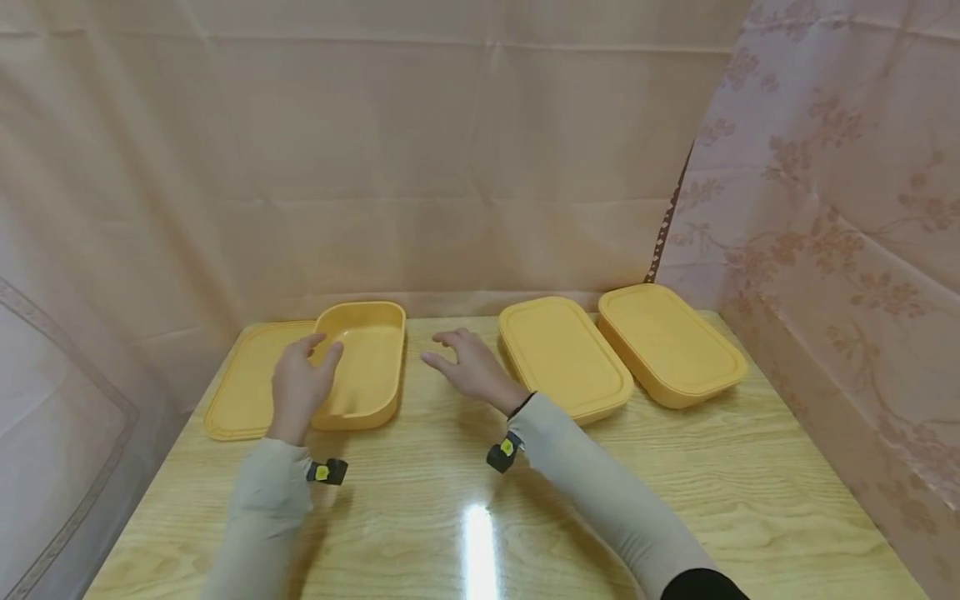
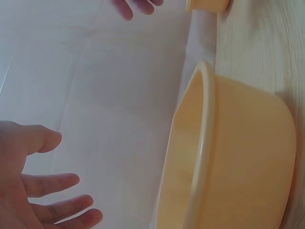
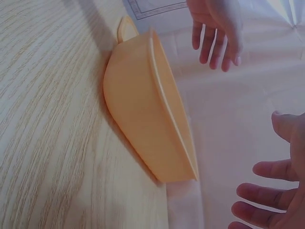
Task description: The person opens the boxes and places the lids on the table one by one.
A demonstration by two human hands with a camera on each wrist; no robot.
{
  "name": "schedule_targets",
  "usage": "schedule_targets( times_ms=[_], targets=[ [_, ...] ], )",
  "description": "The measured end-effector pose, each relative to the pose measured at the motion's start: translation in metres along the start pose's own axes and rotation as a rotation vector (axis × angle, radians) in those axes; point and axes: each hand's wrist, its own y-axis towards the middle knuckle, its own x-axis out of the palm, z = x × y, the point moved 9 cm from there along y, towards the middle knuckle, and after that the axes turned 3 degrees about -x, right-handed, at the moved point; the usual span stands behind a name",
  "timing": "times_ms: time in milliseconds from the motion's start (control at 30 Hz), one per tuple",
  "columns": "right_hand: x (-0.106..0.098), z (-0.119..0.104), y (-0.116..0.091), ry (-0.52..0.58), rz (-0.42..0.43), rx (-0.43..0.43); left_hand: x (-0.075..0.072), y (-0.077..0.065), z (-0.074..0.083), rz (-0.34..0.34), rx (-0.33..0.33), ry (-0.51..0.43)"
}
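Note:
An open, lidless yellow food container (image 1: 365, 354) stands on the left part of the table; its inside looks bare. Just left of it, and overlapped by it in the head view, is a flat yellow lid (image 1: 243, 387). My left hand (image 1: 298, 387) hovers near the container's left side, thumb and fingers spread apart; the left wrist view shows a gap between the fingers and the container's rim (image 2: 202, 138). To the container's right, my right hand (image 1: 474, 367) is held in the air with fingers parted and nothing in them.
Two lidded yellow containers, a nearer one (image 1: 566, 354) and a far right one (image 1: 671, 342), stand side by side on the wooden table (image 1: 420, 517). A beige curtain (image 1: 450, 167) hangs behind; a flowered cloth (image 1: 847, 208) closes the right side.

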Motion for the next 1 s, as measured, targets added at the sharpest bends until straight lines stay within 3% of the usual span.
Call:
schedule_targets(
  times_ms=[400,667,1000],
  targets=[
    [-0.013,0.0,-0.005,0.004,0.024,-0.01,0.013,-0.004,0.012,-0.019,0.06,0.016],
    [-0.019,0.008,-0.01,0.006,0.045,0.013,0.025,-0.01,0.024,-0.066,0.08,0.032],
    [-0.027,0.01,-0.016,-0.031,0.069,0.01,0.035,-0.012,0.037,-0.045,0.111,0.003]
  ],
)
